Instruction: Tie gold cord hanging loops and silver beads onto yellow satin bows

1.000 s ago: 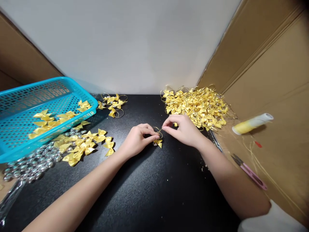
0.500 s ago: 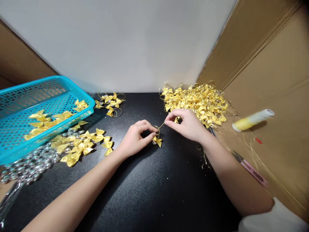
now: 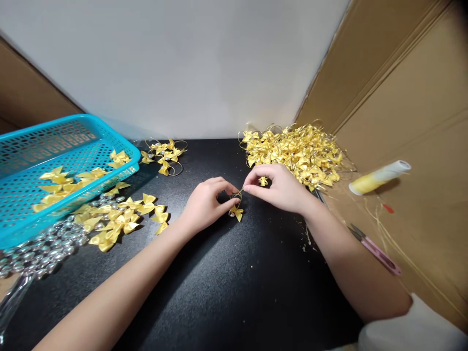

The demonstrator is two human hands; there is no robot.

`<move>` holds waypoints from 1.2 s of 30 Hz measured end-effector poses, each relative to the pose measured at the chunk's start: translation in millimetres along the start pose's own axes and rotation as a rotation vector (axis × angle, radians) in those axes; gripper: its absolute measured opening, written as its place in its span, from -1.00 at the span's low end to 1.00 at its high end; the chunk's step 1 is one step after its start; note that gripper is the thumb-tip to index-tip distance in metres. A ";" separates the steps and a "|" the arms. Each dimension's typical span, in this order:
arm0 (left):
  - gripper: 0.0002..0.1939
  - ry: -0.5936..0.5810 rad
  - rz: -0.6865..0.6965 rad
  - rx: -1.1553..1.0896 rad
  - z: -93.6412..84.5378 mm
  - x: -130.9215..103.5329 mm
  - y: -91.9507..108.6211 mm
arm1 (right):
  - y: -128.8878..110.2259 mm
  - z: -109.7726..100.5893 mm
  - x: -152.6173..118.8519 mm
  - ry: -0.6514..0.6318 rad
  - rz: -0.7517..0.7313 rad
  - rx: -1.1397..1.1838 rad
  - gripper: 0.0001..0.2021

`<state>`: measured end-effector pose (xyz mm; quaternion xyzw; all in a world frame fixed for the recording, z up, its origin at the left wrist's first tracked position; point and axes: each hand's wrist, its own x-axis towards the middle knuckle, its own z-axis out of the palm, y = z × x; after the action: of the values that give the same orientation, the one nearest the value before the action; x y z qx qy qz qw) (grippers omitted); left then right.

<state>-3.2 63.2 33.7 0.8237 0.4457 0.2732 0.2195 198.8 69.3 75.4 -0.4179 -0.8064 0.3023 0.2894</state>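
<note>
Over the middle of the black table, my left hand (image 3: pixel 210 202) pinches a thin gold cord (image 3: pixel 238 193) between thumb and forefinger. My right hand (image 3: pixel 276 187) is closed on the cord's other end, its fingertips just right of the left ones. From the looped cord hangs a yellow ribbon bow (image 3: pixel 237 213) with a small shiny bead at its left. The exact crossing of the cord is partly hidden by the fingertips. One loose yellow bow (image 3: pixel 263 181) shows beneath my right hand.
A large pile of corded bows (image 3: pixel 292 151) lies behind my right hand, a smaller group (image 3: pixel 167 155) at back left. Left stands a blue basket (image 3: pixel 106 127), by loose bows (image 3: pixel 120 219) and silver beads (image 3: pixel 40 251). Pink-handled snips (image 3: pixel 378 252) and a thread spool (image 3: pixel 380 176) lie right.
My right hand has moved slightly left, closer to the left fingertips, and the stretch of cord between the hands is shorter. The view has shifted a little.
</note>
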 end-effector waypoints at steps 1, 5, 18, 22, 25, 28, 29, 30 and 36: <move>-0.93 0.002 0.005 -0.003 0.8 -0.3 -0.3 | -1.3 -0.3 -0.2 -0.012 -0.003 0.014 -0.92; -0.87 -0.022 0.004 -0.061 1.9 -2.9 -3.8 | -4.4 -3.3 0.0 -0.022 0.026 0.040 -0.91; -0.87 -0.061 -0.094 -0.108 4.0 -4.8 -2.9 | 19.5 3.1 -6.8 -0.365 0.270 -0.267 -0.97; -0.89 -0.064 -0.085 -0.111 3.3 -5.1 -0.7 | -1.9 12.3 -4.9 -0.157 0.107 -0.378 -0.89; -0.89 -0.054 -0.085 -0.101 3.2 -6.0 -0.1 | -10.8 25.1 -3.4 -0.116 0.090 -0.465 -0.83; -0.87 -0.054 -0.081 -0.103 3.4 -6.9 -1.4 | -9.1 34.7 -2.8 -0.129 0.129 -0.495 -0.87; -0.87 -0.053 -0.078 -0.110 3.1 -7.0 -2.3 | -7.5 36.0 -2.7 -0.135 0.127 -0.493 -0.89; -0.86 -0.055 -0.073 -0.117 2.4 -7.0 -3.2 | -6.1 36.2 -2.7 -0.143 0.121 -0.485 -0.89; -0.78 -0.030 0.000 -0.087 -10.7 -4.3 -8.1 | -4.1 28.6 -3.2 -0.171 0.120 -0.413 -0.85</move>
<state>-17.0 64.9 35.8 0.8173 0.4301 0.2799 0.2620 177.7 57.7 59.2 -0.4881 -0.8466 0.1818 0.1097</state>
